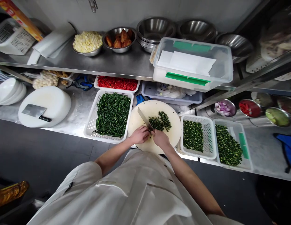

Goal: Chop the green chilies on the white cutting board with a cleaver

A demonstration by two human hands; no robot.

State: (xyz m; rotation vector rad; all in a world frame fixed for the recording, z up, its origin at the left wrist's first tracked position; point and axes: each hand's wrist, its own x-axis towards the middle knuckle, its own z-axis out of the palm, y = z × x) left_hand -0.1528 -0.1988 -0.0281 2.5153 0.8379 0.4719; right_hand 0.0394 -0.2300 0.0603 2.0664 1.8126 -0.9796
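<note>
On a round white cutting board [140,143] my right hand [160,137] is closed around the handle of a knife [143,117], whose blade points up and to the left. My left hand [140,135] rests on the board just left of the knife, fingers curled together near the blade; what they hold, if anything, is hidden. Chopped green peppers [159,122] lie right of the blade. Left of the board stands a white basket of whole green peppers [113,114]. To the right, a white basket [208,134] and a clear tub [246,156] hold cut green pieces.
A cleaver [34,110] lies on another round board [56,106] at the left. Behind are a basket of red peppers [117,83] and a purple-grey tray [178,99]. The shelf [98,67] above bears metal bowls and a lidded plastic box [194,59].
</note>
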